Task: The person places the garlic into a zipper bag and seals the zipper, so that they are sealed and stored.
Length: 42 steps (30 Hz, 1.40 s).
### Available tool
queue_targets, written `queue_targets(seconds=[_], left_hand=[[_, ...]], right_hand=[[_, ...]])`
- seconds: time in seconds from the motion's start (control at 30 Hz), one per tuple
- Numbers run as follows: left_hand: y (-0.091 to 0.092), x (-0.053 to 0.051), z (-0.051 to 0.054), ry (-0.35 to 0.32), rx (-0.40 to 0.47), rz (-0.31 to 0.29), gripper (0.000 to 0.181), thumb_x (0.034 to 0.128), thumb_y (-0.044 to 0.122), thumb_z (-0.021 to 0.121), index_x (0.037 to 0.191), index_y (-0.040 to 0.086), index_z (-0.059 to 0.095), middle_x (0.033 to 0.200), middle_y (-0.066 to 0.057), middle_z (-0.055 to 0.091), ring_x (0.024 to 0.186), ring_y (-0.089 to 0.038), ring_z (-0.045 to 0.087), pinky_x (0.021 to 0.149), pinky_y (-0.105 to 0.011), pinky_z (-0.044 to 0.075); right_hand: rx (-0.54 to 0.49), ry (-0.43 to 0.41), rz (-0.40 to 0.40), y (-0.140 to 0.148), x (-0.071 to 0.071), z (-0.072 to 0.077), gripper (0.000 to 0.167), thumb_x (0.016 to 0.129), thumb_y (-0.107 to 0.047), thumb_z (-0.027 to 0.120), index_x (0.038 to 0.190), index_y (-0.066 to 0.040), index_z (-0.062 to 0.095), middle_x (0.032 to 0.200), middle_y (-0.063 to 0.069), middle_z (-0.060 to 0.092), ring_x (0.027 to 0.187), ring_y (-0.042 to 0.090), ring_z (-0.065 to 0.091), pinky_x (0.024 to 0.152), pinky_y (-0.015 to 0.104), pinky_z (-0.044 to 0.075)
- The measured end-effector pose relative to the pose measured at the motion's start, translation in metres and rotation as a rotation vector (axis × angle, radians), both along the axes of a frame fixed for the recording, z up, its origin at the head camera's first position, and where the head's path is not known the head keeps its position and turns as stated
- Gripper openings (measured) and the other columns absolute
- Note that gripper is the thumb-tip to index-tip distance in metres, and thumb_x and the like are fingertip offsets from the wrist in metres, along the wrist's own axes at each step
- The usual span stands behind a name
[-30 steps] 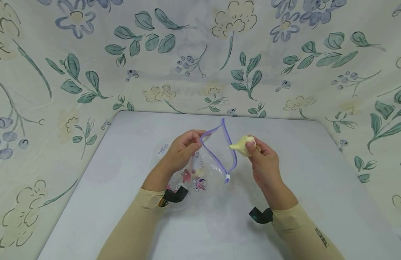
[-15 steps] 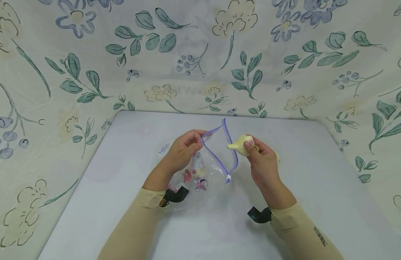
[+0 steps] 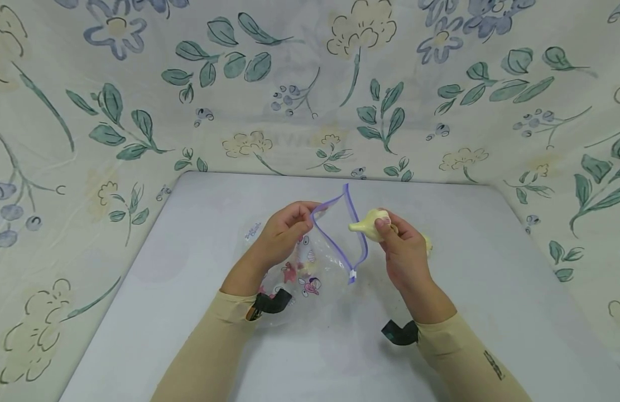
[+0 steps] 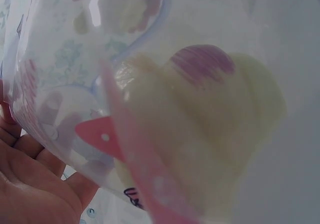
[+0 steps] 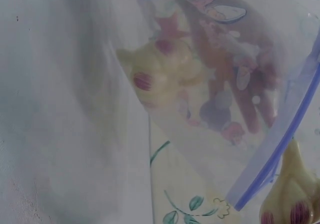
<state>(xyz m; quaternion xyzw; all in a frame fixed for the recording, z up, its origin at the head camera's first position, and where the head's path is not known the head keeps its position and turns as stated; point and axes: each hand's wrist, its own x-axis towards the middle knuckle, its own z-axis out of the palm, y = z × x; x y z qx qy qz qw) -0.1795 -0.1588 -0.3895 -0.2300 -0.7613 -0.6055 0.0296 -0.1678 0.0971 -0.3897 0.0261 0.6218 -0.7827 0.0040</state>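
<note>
My left hand (image 3: 287, 231) pinches the rim of a clear zip bag (image 3: 330, 279) with a purple zip edge, a white slider and printed cartoon figures. The bag's mouth gapes toward the right. In my right hand (image 3: 407, 251) is a pale yellow garlic bulb (image 3: 372, 225), held between thumb and fingers, its stem pointing left at the bag's mouth. Purple streaks mark this garlic bulb (image 5: 290, 199) in the right wrist view. Inside the bag, another garlic bulb (image 4: 195, 119) shows through the plastic, also seen from the right as a streaked bulb (image 5: 160, 72).
Another pale yellow piece (image 3: 428, 245) lies on the white table (image 3: 490, 279), mostly hidden behind my right hand. A floral cloth (image 3: 299, 84) hangs behind and beside the table. Black wrist cameras (image 3: 400, 333) stick out from both sleeves.
My right hand has shifted slightly left, bringing the garlic bulb's stem across the bag's right rim. The pale yellow piece behind that hand has come into view. My left hand stays still.
</note>
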Motion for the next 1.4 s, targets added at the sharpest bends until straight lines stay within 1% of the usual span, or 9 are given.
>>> queue_targets(seconds=[0.23,0.37,0.5,0.8,1.13,1.27,1.4], left_hand=[[-0.0008,0.0003,-0.0002,0.004,-0.01,0.001,0.012,0.0987,0.014,0.048,0.095,0.004,0.053,0.14,-0.017,0.059,0.136,-0.035,0.051,0.112,-0.055,0.042],[-0.001,0.0005,0.0005,0.01,-0.014,0.001,0.012,0.0987,0.015,0.048,0.095,0.004,0.053,0.14,-0.018,0.058,0.137,-0.035,0.05,0.112,-0.055,0.042],[-0.001,0.0012,0.0015,0.012,-0.009,-0.002,0.012,0.0989,0.014,0.048,0.095,0.004,0.053,0.14,-0.018,0.058,0.137,-0.035,0.051,0.112,-0.055,0.042],[-0.0009,0.0018,0.002,-0.003,-0.002,-0.003,0.012,0.0992,0.013,0.048,0.095,0.003,0.053,0.141,-0.018,0.058,0.136,-0.035,0.052,0.112,-0.054,0.043],[-0.0012,0.0026,0.0009,0.002,-0.004,-0.002,0.013,0.0997,0.013,0.047,0.095,0.003,0.053,0.14,-0.018,0.058,0.135,-0.036,0.052,0.112,-0.054,0.043],[-0.0004,0.0021,0.0001,0.004,0.002,-0.006,0.012,0.0995,0.013,0.047,0.095,0.003,0.053,0.14,-0.019,0.058,0.136,-0.036,0.051,0.113,-0.055,0.041],[0.0006,0.0023,0.0002,0.008,0.002,-0.008,0.011,0.099,0.012,0.048,0.095,0.003,0.053,0.14,-0.019,0.058,0.137,-0.036,0.051,0.113,-0.055,0.041]], right_hand=[[0.016,0.012,0.01,-0.0014,0.0006,0.0,0.049,0.098,-0.022,0.064,0.141,0.0,0.053,0.14,0.01,0.057,0.124,0.019,0.06,0.108,0.029,0.046],[0.012,0.026,0.011,-0.0025,0.0002,-0.0003,0.049,0.098,-0.022,0.065,0.141,0.0,0.054,0.137,0.009,0.058,0.121,0.017,0.062,0.107,0.028,0.047],[0.006,0.023,0.011,-0.0042,-0.0008,-0.001,0.049,0.097,-0.021,0.066,0.141,0.0,0.055,0.136,0.008,0.059,0.12,0.016,0.062,0.106,0.028,0.047],[-0.041,0.021,0.026,-0.0061,-0.0011,-0.0018,0.047,0.098,-0.013,0.064,0.141,0.003,0.053,0.138,0.012,0.058,0.12,0.017,0.062,0.105,0.027,0.049],[-0.014,0.016,0.028,-0.0082,0.0011,-0.002,0.046,0.097,-0.019,0.066,0.139,-0.001,0.057,0.128,0.003,0.064,0.112,0.012,0.066,0.104,0.024,0.049],[-0.026,0.021,0.036,-0.0081,0.0017,-0.0022,0.045,0.098,-0.016,0.064,0.139,0.0,0.056,0.129,0.004,0.062,0.113,0.013,0.065,0.104,0.025,0.049],[-0.032,0.015,0.04,-0.0091,0.0025,-0.0011,0.045,0.099,-0.014,0.063,0.14,0.001,0.054,0.135,0.009,0.059,0.115,0.014,0.063,0.105,0.026,0.049]])
